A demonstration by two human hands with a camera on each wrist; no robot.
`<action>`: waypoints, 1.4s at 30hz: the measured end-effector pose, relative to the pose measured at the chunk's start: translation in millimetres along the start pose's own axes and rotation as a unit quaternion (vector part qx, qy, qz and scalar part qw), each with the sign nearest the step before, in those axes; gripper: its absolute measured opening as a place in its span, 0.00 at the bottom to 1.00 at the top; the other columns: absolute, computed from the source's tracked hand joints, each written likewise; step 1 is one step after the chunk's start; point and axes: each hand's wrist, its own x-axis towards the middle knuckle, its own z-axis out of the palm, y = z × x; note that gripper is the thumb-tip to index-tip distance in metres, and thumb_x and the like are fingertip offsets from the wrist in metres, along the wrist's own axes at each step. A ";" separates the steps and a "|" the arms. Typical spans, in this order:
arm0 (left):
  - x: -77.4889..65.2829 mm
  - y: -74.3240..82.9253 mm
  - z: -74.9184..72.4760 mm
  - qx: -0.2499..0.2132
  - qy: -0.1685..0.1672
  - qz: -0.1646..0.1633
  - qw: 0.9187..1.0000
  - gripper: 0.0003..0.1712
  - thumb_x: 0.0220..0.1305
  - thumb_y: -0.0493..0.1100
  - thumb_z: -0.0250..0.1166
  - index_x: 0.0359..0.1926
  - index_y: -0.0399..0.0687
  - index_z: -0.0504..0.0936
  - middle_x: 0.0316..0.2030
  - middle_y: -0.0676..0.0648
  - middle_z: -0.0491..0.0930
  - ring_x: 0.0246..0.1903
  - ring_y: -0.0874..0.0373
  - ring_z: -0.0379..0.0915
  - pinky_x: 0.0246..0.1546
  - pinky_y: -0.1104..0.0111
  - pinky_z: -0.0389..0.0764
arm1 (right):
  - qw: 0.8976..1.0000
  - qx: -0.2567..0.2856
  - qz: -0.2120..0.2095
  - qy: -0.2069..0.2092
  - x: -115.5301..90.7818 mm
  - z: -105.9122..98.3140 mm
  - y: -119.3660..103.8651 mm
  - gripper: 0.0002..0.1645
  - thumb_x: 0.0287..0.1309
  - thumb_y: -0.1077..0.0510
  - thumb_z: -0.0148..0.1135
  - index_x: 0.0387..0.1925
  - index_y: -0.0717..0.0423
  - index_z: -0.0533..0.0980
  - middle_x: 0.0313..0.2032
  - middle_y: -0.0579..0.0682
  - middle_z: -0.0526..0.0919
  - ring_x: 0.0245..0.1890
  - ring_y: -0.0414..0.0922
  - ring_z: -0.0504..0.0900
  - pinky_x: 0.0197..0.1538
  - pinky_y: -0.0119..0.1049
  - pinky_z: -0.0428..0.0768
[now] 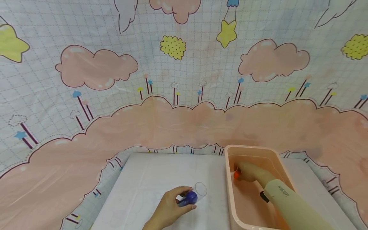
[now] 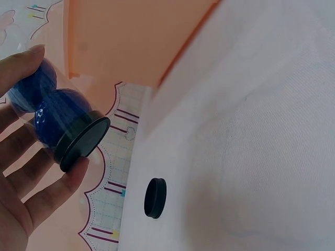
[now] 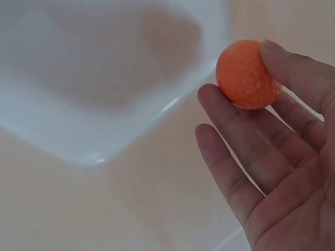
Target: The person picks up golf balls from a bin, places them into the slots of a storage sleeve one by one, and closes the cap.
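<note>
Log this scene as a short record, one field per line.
Left hand: holds a clear tube
Tube contents: two blue balls
Tube ends: one closed by a black cap, the other without a cap
Right hand: pinches an orange ball inside the bin
Bin: peach, on the right of the table
Loose item: second black cap, on the table
Table: white
Backdrop: cloth printed with clouds and stars
</note>
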 end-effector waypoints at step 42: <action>-2.2 6.2 -0.4 -0.008 -0.006 0.008 1.000 0.33 0.51 0.65 0.71 0.57 0.61 0.78 0.47 0.59 0.82 0.44 0.67 0.76 0.36 0.75 0.79 | 0.995 -0.096 0.011 0.028 -37.6 -19.2 0.0 0.11 0.55 0.52 0.70 0.39 0.47 0.77 0.33 0.37 0.78 0.34 0.37 0.75 0.38 0.34 0.78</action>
